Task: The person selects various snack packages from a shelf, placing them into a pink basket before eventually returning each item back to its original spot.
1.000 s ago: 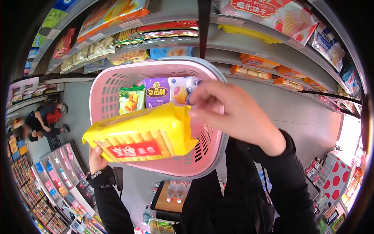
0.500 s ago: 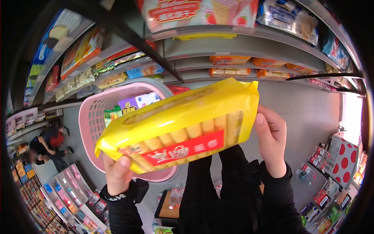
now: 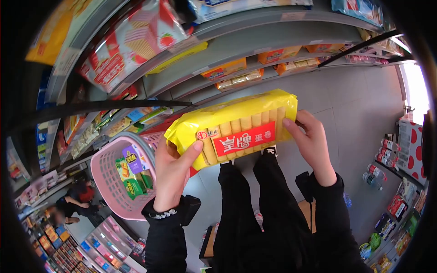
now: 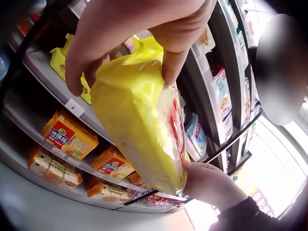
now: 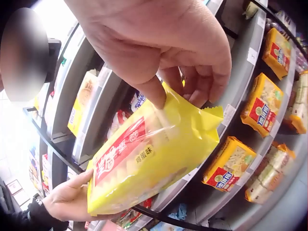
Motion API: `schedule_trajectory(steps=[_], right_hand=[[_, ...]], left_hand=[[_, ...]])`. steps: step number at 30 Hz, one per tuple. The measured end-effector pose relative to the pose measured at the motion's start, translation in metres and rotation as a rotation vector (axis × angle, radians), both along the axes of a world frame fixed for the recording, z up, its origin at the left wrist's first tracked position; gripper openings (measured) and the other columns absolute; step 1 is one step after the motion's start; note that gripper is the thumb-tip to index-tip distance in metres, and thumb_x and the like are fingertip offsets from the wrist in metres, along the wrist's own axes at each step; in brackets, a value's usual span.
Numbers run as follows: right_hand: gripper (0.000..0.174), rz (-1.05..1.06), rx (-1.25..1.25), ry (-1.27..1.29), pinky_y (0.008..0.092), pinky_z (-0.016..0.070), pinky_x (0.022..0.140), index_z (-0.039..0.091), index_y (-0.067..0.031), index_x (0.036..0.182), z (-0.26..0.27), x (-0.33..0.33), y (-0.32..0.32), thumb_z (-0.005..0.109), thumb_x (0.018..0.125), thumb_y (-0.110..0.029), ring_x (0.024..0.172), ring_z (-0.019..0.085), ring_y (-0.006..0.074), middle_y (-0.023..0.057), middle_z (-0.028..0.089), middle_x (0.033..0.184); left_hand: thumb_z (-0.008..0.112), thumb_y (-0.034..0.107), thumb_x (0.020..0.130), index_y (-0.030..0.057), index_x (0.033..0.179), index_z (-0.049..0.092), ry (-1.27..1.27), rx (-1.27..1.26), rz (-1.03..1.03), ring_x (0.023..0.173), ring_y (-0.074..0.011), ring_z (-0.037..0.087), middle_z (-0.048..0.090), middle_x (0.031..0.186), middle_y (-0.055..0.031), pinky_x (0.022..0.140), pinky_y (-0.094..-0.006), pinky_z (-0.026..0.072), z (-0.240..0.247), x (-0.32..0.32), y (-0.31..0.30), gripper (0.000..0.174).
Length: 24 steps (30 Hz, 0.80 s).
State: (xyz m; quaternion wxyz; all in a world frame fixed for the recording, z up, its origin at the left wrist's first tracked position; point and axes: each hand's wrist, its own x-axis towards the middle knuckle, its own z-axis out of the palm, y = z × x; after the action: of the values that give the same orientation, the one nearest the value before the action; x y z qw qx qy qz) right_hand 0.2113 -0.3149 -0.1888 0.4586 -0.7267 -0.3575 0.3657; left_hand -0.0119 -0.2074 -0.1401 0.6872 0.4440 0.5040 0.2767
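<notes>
A yellow pack of egg rolls [image 3: 232,125] with a red label stays up in front of the body, its label side facing up toward the head. The left hand [image 3: 175,175] grips one end, thumb on the front. At the opposite end the right hand [image 3: 314,145] pinches the wrapper, thumb also on the front. Fingers of the right hand [image 5: 168,53] curl behind the crimped end in the right wrist view. The left wrist view has the left hand [image 4: 139,24] bent over its end of the pack [image 4: 130,110].
A pink basket [image 3: 101,189] is at the left, with a purple snack pack [image 3: 132,158] and green packs [image 3: 132,187] inside. Shelves [image 3: 268,38] of wafers and orange biscuit packs [image 3: 225,68] run ahead. Another person [image 3: 77,204] is at far left; bottles [image 3: 375,175] lie right.
The right hand has come from over the basket to the pack's free end. Both hands have carried the pack away from the basket, which now appears lower left as the view turned right.
</notes>
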Motion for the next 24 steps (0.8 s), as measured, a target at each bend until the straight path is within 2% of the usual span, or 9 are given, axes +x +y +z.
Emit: schedule_trajectory(steps=[2,4,6,10,13,14,16,20,24], right_hand=[[0.022,-0.018,-0.03,0.028,0.0264,0.0424,0.066,0.054,0.0051,0.089,-0.01,0.007,0.004,0.058,0.076,-0.012,0.072,0.054,0.019,0.0136,0.055,0.076],[0.021,-0.007,-0.059,-0.001,0.0217,0.0415,0.062,0.053,0.0062,0.09,-0.02,0.01,0.012,0.057,0.077,-0.009,0.065,0.051,0.0097,0.006,0.054,0.071],[0.02,0.007,-0.047,-0.015,0.0232,0.0418,0.06,0.054,0.0063,0.089,-0.032,0.013,0.023,0.057,0.077,-0.009,0.065,0.052,0.0103,0.0073,0.055,0.07],[0.019,0.051,-0.024,-0.063,0.0251,0.0428,0.063,0.054,0.0056,0.089,-0.043,0.012,0.055,0.055,0.077,-0.008,0.069,0.055,0.0139,0.0116,0.057,0.073],[0.019,0.077,0.119,-0.077,0.0262,0.0424,0.062,0.053,0.004,0.092,-0.05,0.006,0.087,0.054,0.076,-0.007,0.066,0.054,0.0173,0.0132,0.056,0.074],[0.019,0.086,0.119,-0.076,0.0262,0.0424,0.062,0.053,0.004,0.092,-0.052,0.004,0.098,0.054,0.076,-0.007,0.066,0.054,0.0173,0.0132,0.056,0.074],[0.015,0.072,0.284,-0.097,0.0355,0.0423,0.062,0.054,0.0029,0.086,-0.056,-0.003,0.119,0.052,0.074,-0.007,0.071,0.053,0.0336,0.0182,0.054,0.074],[0.017,0.095,0.335,-0.084,0.0373,0.0415,0.067,0.054,0.0029,0.087,-0.072,-0.013,0.156,0.052,0.074,-0.007,0.078,0.051,0.0342,0.019,0.054,0.079],[0.019,0.094,0.413,-0.1,0.0375,0.0414,0.068,0.055,0.002,0.091,-0.081,-0.022,0.18,0.051,0.073,-0.004,0.079,0.051,0.0343,0.0191,0.053,0.081]], left_hand=[[0.06,0.002,0.075,-0.0022,0.111,0.043,0.015,-0.003,0.033,0.095,-0.0155,0.051,0.052,0.105,-0.0091,0.083,-0.0276,0.041,-0.016,0.01,0.002,0.039],[0.061,0.004,0.075,-0.0021,0.11,0.044,0.042,0.047,0.003,0.095,-0.0149,0.051,0.053,0.104,-0.0088,0.082,-0.0265,0.0407,-0.03,0.015,0.008,0.039],[0.06,0.006,0.076,-0.0017,0.109,0.046,0.06,0.049,-0.004,0.094,-0.0137,0.052,0.054,0.103,-0.008,0.082,-0.0252,0.0405,-0.045,0.011,0.018,0.036],[0.057,0.008,0.08,-0.0011,0.108,0.048,0.022,-0.006,0.044,0.094,-0.013,0.051,0.054,0.104,-0.0067,0.083,-0.0254,0.039,-0.057,0.005,0.041,0.031],[0.054,0.007,0.081,-0.0004,0.109,0.049,-0.076,-0.026,0.26,0.098,-0.0124,0.048,0.053,0.107,-0.0056,0.086,-0.0248,0.0357,-0.067,0.001,0.061,0.029],[0.054,0.01,0.081,0.0033,0.108,0.049,-0.033,-0.011,0.284,0.1,-0.0115,0.046,0.052,0.107,-0.0036,0.087,-0.0285,0.0319,-0.067,0.002,0.067,0.029],[0.056,0.019,0.079,0.0149,0.105,0.047,-0.033,-0.03,0.29,0.105,-0.0103,0.038,0.048,0.108,0.0031,0.09,-0.0358,0.0213,-0.073,-0.003,0.083,0.028],[0.054,0.017,0.077,0.0147,0.098,0.049,-0.004,-0.063,0.446,0.098,-0.009,0.04,0.05,0.104,0.0048,0.09,-0.0329,0.019,-0.094,-0.01,0.118,0.022],[0.053,0.017,0.077,0.0134,0.094,0.05,-0.086,0.036,0.404,0.1,-0.0077,0.04,0.051,0.102,0.0043,0.091,-0.0338,0.0149,-0.122,-0.026,0.148,0.018]])
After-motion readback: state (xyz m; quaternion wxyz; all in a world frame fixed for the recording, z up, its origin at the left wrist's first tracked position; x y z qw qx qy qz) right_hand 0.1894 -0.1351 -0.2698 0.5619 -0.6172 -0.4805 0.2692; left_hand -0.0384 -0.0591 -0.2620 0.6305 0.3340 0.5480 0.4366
